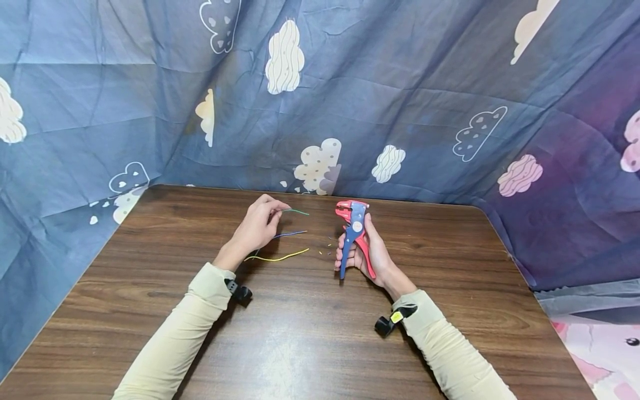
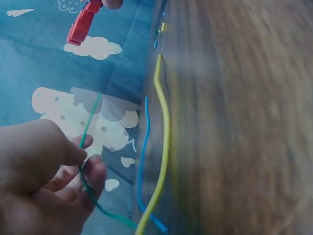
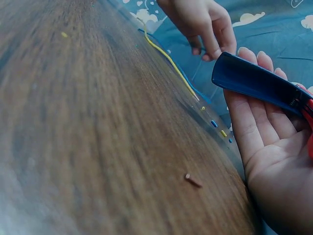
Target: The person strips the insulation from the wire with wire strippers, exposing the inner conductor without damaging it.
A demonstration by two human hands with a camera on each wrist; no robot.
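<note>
Shows glare on a brown wood-grain tabletop (image 1: 282, 344) short of both grips, between cream sleeves (image 1: 170, 339) with a small black camera (image 1: 243, 294) at each wrist. Off the table's edge, well right of the right grip: a pink-and-white printed surface (image 1: 605, 361) with a dark eye.

Holds a red-and-blue wire stripper (image 1: 358, 214) in the right hand (image 1: 379, 253) — fingers behind the blue handle, head toward the far edge. Scattered on the wood just left of that grip: tiny blue and yellow offcuts (image 3: 223, 132). Lying farther left, near the other grip: a yellow wire (image 2: 167, 122), then a blue wire (image 2: 142, 164) beyond. Pinches a green wire (image 1: 300, 211) between thumb and fingers of the left hand (image 1: 260, 222), with one end jutting toward the stripper, well apart.

Beyond both grips, past the far edge — creased blue fabric (image 1: 375, 66) printed with pale clouds, turning purple far to the right.
</note>
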